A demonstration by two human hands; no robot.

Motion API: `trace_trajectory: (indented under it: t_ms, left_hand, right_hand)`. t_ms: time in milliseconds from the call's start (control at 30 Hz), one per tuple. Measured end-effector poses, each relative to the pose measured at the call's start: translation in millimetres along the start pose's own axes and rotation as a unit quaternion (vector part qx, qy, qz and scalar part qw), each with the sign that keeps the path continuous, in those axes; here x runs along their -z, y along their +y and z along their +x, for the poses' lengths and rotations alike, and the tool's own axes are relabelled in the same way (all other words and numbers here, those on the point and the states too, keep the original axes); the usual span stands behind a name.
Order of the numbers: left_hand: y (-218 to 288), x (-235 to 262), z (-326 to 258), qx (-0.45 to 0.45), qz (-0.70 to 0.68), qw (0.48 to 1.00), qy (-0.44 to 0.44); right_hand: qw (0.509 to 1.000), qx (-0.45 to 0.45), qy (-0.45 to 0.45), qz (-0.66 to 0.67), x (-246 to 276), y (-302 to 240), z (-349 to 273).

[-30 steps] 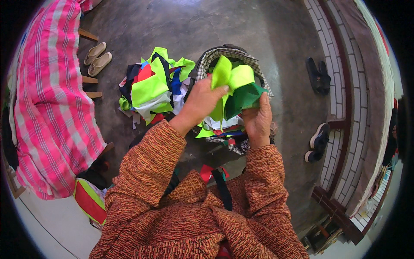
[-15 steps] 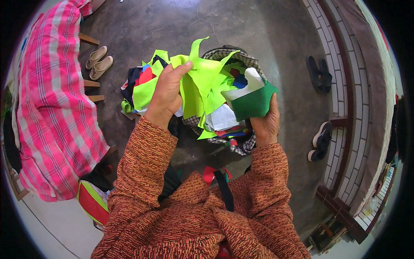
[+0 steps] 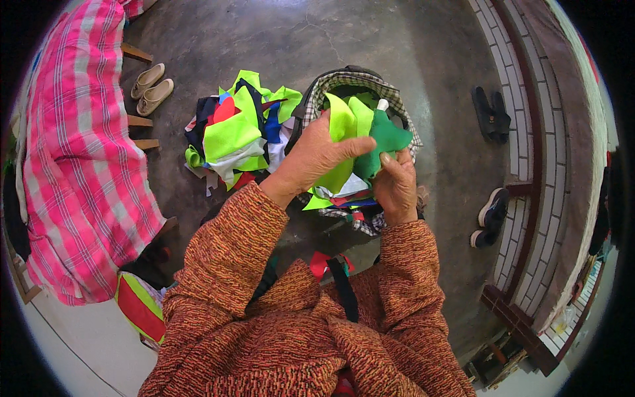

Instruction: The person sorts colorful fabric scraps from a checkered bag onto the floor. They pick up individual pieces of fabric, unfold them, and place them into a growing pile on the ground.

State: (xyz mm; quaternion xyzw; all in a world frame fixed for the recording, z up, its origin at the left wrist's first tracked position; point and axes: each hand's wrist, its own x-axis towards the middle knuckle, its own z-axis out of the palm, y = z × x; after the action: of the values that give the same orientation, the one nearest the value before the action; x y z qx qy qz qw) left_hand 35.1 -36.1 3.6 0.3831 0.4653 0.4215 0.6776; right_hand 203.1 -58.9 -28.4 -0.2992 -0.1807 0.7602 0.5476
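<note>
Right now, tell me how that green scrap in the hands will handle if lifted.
Likely floppy: the green scrap bends between the left hand and right hand. Probably light, pinched by fingertips alone. It would crumple, not roll, like the pile beside it.

Neon yellow-green fabric scraps (image 3: pixel 342 126) held up over the checked basket (image 3: pixel 331 85), pinched at the edge by the left hand (image 3: pixel 316 157), hanging limp and folded. Dark green scrap (image 3: pixel 385 137) just beside them, touching, gripped from below by the right hand (image 3: pixel 395 185), crumpled with a point sticking up. Lay above more scraps in white, red and blue inside the basket
</note>
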Motion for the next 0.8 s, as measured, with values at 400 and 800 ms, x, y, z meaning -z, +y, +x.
trace_trajectory:
  t_ms: [400, 800]
  left_hand:
    - [-21.0, 11.4, 8.0, -0.073, 0.189, 0.976, 0.084]
    - [32.3, 115.8, 1.8, -0.137, 0.319, 0.901, 0.26]
  right_hand:
    - [0.968, 0.092, -0.038, -0.23, -19.0, 17.1, -2.8]
    - [0.943, 0.09, 0.146, -0.287, 10.2, 8.1, 7.9]
